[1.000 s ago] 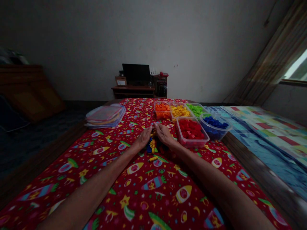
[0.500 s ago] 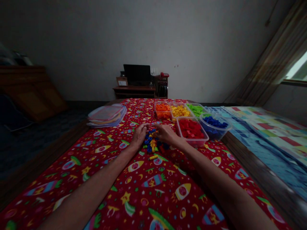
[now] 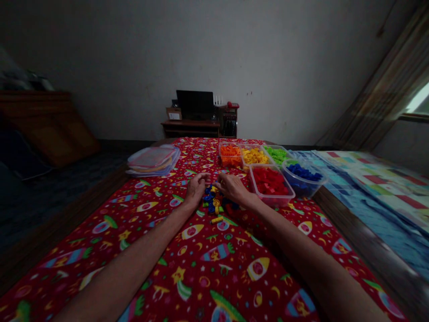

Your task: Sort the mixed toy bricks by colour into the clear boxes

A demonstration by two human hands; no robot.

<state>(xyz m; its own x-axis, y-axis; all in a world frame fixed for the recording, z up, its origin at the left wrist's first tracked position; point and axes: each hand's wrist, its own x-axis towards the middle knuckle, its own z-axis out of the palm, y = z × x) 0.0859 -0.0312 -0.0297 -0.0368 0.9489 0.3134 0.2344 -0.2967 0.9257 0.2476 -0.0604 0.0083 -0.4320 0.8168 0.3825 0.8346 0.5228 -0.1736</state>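
A small pile of mixed plastic toy pieces (image 3: 216, 203), mostly blue and yellow with some green, lies on the red patterned cloth between my hands. My left hand (image 3: 196, 190) rests at the pile's left edge, fingers loosely curved and apart, with nothing visible in them. Over the right side of the pile, my right hand (image 3: 232, 187) has its fingers bent down and closed. Its fingertips are too small and dark to show what they hold. A single yellow piece (image 3: 216, 219) lies just in front of the pile.
Clear tubs of orange (image 3: 230, 154), yellow (image 3: 255, 156), green (image 3: 276, 154) and red pieces (image 3: 271, 181) stand right of my hands, beside a round tub of blue pieces (image 3: 304, 172). Stacked plastic lids (image 3: 152, 161) lie at the back left. A monitor (image 3: 195, 104) stands beyond.
My fingertips have drawn slightly apart over the pile. My right hand's fingers have bent inward from a more outstretched pose. The whole view has shifted slightly.
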